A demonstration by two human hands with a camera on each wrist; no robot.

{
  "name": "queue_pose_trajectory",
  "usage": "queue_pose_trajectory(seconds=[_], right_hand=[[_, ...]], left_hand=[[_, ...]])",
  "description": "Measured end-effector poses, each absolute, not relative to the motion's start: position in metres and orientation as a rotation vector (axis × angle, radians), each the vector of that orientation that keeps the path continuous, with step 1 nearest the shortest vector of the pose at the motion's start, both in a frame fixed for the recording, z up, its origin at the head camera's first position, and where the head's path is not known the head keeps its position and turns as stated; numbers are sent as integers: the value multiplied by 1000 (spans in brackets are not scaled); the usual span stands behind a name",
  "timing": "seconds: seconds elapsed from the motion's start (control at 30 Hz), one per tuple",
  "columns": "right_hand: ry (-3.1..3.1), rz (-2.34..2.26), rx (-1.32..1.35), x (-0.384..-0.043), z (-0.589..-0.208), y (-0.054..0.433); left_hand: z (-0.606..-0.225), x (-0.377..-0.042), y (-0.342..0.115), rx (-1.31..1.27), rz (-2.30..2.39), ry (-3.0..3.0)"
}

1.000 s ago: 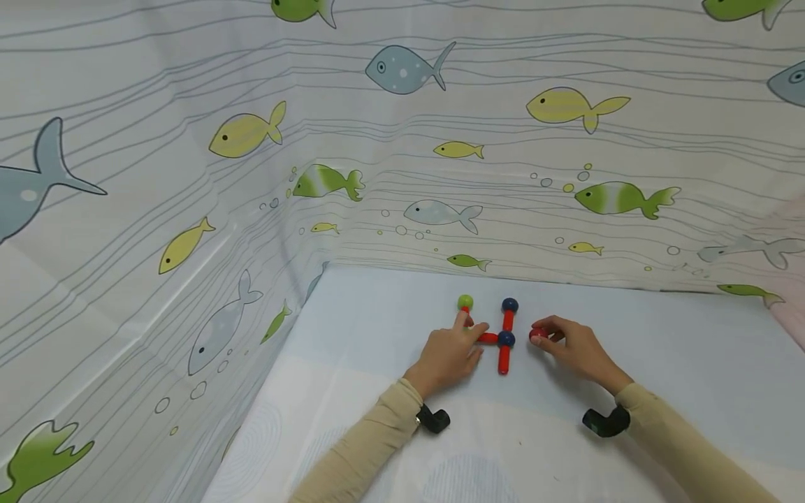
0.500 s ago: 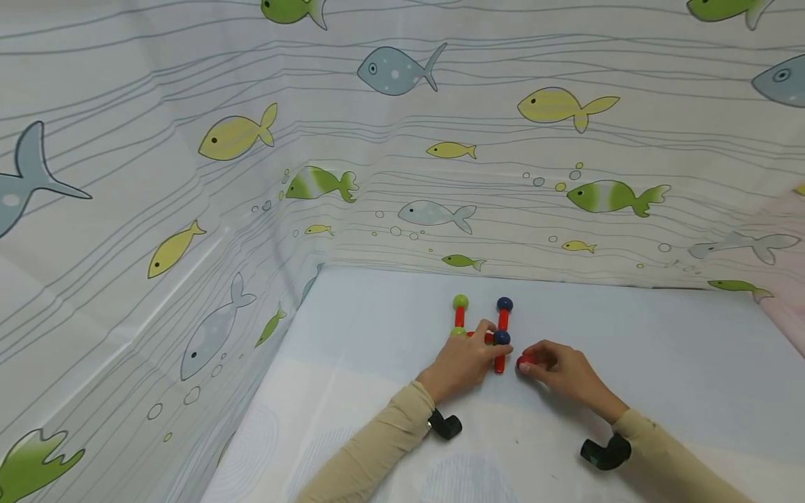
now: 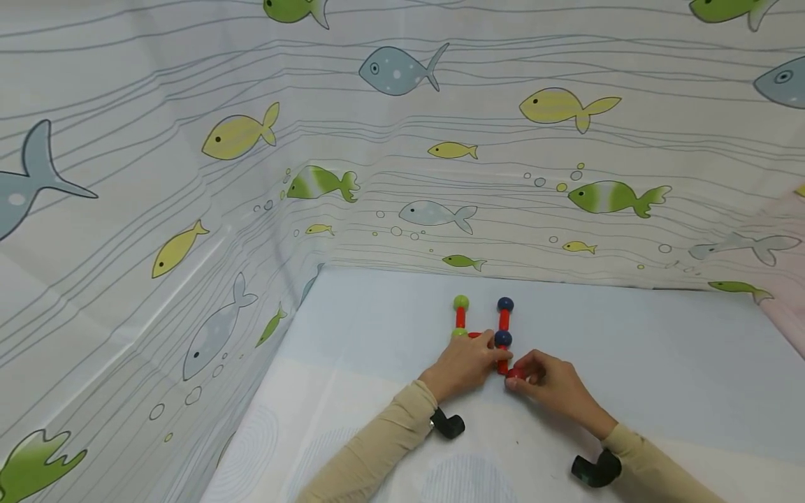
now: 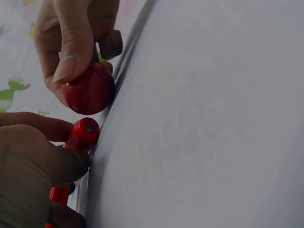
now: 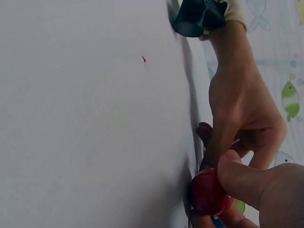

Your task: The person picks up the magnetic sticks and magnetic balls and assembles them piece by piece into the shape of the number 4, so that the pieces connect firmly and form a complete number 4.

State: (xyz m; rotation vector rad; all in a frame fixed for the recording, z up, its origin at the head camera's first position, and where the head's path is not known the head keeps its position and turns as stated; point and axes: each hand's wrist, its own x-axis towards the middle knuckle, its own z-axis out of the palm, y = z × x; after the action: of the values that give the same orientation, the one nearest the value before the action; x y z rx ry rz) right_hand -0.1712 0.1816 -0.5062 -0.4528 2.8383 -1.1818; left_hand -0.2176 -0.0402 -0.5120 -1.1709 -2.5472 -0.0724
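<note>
A stick-and-ball model lies on the table in the head view. Its left side has two green balls [image 3: 461, 302] joined by a red rod [image 3: 460, 318]. Two dark blue balls [image 3: 505, 304] with a red rod [image 3: 504, 321] between them form the right side, and a partly covered crossing rod [image 3: 475, 335] links the sides. My left hand [image 3: 461, 368] pinches the lower red rod [image 4: 85, 133], which points towards me from the nearer blue ball. Between thumb and fingers my right hand [image 3: 560, 385] holds a red ball [image 4: 90, 90], a narrow gap from that rod's end.
A pale cloth covers the table [image 3: 377, 300]. Behind and to the left rises a fish-printed curtain [image 3: 352, 140]. Each wrist carries a black camera mount [image 3: 448, 424]. A small dark speck [image 5: 144, 59] lies on the cloth.
My left hand has shifted right from the green side to the lower red rod and now pinches it. The right hand has brought the red ball nearer me and leftwards, close to the rod's end.
</note>
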Motion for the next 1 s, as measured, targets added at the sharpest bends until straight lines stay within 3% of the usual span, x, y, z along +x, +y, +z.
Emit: queue_pose_trajectory(seconds=[1.0], right_hand=[[2886,-1225,-258,-162,-508,166]], left_hand=[[-517,-231,-31,-1204,-338,-2624]])
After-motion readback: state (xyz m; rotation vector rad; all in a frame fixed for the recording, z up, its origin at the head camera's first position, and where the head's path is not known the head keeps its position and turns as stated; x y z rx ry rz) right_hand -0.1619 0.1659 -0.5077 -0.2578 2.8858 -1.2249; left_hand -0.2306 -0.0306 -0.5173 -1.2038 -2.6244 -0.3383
